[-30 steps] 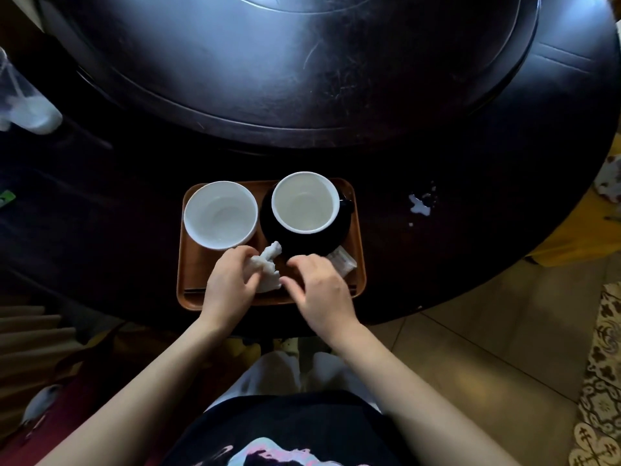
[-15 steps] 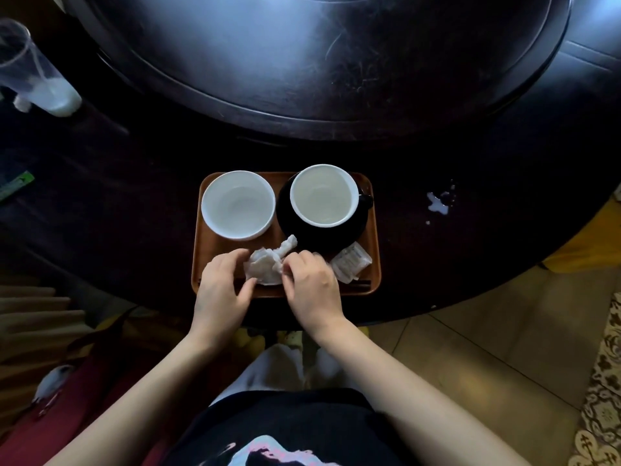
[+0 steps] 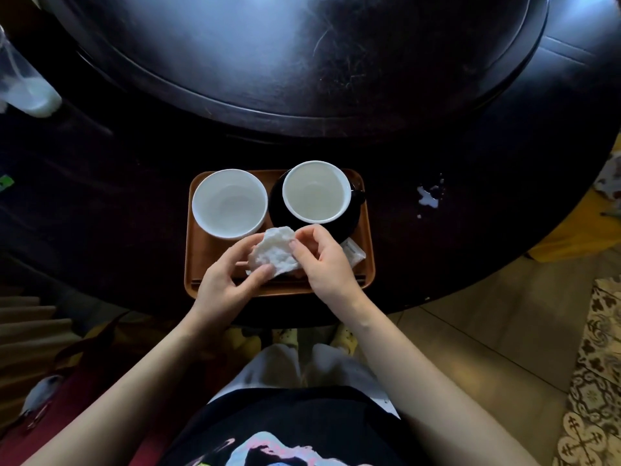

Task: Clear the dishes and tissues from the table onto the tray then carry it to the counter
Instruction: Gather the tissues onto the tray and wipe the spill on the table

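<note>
A brown tray (image 3: 366,257) lies at the near edge of the dark round table (image 3: 470,230). On it stand a white bowl (image 3: 230,202) at the left and a white cup (image 3: 316,191) on a black saucer (image 3: 349,223) at the right. A crumpled white tissue (image 3: 274,252) is lifted just above the tray's front half. My left hand (image 3: 225,280) pinches its lower left edge and my right hand (image 3: 322,260) pinches its right side. A second small folded tissue (image 3: 354,255) lies on the tray, partly hidden behind my right hand. Dark chopsticks (image 3: 198,281) lie along the tray's front rim.
A raised dark turntable (image 3: 302,62) fills the table's middle. A clear plastic cup with milky liquid (image 3: 25,89) stands at the far left. A small white spill (image 3: 428,198) marks the table right of the tray. Tiled floor and a patterned rug (image 3: 594,381) lie to the right.
Both hands have raised the crumpled tissue off the tray and spread it between them; before, it lay bunched on the tray under my fingers. The view shifted slightly.
</note>
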Demonstrator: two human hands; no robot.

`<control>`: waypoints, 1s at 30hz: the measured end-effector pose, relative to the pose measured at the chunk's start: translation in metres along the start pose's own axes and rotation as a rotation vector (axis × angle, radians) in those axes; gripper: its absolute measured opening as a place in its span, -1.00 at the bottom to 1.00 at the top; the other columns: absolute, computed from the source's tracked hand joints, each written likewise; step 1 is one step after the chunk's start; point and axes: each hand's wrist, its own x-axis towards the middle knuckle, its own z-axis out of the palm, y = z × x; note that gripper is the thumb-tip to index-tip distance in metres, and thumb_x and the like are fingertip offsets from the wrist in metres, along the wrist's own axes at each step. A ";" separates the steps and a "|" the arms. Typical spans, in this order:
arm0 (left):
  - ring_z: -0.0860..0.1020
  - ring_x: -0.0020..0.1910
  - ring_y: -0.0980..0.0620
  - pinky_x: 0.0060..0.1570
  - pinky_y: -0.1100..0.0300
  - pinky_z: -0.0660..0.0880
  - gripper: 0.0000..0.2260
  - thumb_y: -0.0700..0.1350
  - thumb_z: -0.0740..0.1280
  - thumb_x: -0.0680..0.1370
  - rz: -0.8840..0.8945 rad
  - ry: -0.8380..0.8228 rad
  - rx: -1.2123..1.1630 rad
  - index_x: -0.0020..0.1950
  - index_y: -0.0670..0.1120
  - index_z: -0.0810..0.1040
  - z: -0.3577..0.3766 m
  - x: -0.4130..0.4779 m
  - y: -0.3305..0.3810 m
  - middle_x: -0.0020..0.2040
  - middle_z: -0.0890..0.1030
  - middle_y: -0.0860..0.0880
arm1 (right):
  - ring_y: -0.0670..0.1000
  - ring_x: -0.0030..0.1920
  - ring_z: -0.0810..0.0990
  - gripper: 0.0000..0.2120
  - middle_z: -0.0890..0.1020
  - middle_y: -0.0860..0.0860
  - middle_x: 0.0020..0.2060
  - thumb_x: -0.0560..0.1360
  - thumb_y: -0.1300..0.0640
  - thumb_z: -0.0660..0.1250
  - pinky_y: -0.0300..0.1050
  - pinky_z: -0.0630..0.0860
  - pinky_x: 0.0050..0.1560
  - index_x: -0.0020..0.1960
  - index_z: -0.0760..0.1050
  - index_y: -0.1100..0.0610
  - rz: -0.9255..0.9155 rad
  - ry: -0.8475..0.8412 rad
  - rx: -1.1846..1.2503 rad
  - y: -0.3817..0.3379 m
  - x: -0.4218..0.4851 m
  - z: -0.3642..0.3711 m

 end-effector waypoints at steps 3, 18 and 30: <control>0.62 -0.05 0.15 -0.11 0.39 0.51 -0.81 -0.07 0.40 0.44 -0.124 -0.004 -0.264 0.04 0.02 0.60 0.002 0.005 0.006 -0.08 0.69 0.12 | -0.14 -0.14 0.53 -0.90 0.56 -0.06 -0.20 0.55 0.24 0.25 -0.28 0.49 -0.04 -0.08 0.46 0.06 0.032 0.014 0.087 -0.009 0.000 -0.010; 0.59 -0.13 0.00 -0.06 0.09 0.53 -0.92 -0.16 0.31 0.49 -0.342 -0.198 -0.486 -0.06 -0.08 0.58 0.087 0.031 0.060 -0.17 0.65 -0.03 | -0.19 0.08 0.60 -0.63 0.58 -0.06 0.08 0.48 0.23 0.35 -0.29 0.56 0.05 0.26 0.41 0.05 0.047 0.201 0.219 -0.004 -0.040 -0.093; 0.61 -0.12 0.17 -0.09 0.29 0.53 -0.91 -0.11 0.39 0.45 -0.046 -0.023 0.048 -0.05 -0.02 0.59 0.174 0.049 0.091 -0.14 0.65 0.06 | -0.07 0.07 0.61 -0.85 0.61 0.08 0.05 0.45 0.21 0.38 -0.21 0.57 0.05 -0.01 0.59 0.27 0.037 0.252 0.082 0.016 -0.034 -0.177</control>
